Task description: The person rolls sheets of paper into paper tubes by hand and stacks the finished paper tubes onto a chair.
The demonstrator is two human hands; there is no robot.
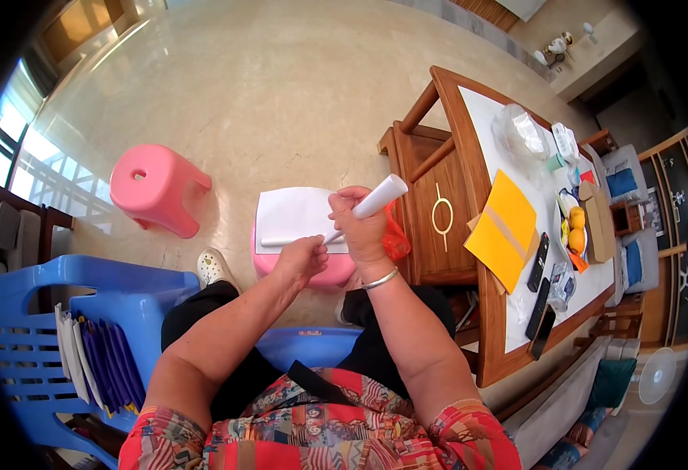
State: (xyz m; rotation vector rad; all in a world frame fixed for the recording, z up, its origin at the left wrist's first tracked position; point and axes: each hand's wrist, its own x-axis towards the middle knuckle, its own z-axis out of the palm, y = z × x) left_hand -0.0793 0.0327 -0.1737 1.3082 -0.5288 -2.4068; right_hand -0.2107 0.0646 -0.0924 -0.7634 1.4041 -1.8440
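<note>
Above a pink plastic stool (pixel 330 276), both hands are gripping a smooth white paper roll (pixel 378 200), which is tilting up and away to the right and looking wider at its far end. The right hand (pixel 358 225), below a silver metal bangle (pixel 381 279), is curling round the roll's middle; the left hand (pixel 303 258) is pinching its narrow lower end between thumb and fingers. Under them, flat white sheets (pixel 293 210) are covering much of the stool's top, and a thin white tube (pixel 277 242) is lying along their near edge.

On the white-covered, brown wooden-framed tabletop (pixel 478 117) to the right, a clear plastic bowl-shaped container (pixel 519 131) is catching the light, its contents too glary to tell. Round yellow-orange fruits (pixel 577 241) are sitting among wrapped items beside a brown cardboard box (pixel 597 219). A flat yellow rectangular folder (pixel 505 227), crossed by a tan band, is lying near slim black remotes (pixel 542 308). A crinkled red plastic bag (pixel 396 235) is showing just beside the stool, its contents hidden. On the left, a slatted blue plastic chair (pixel 124 276) is carrying folded purple and white pieces (pixel 109 360) along its side, while another rounded pink stool (pixel 153 188) is standing on the glossy beige floor (pixel 281 94).
</note>
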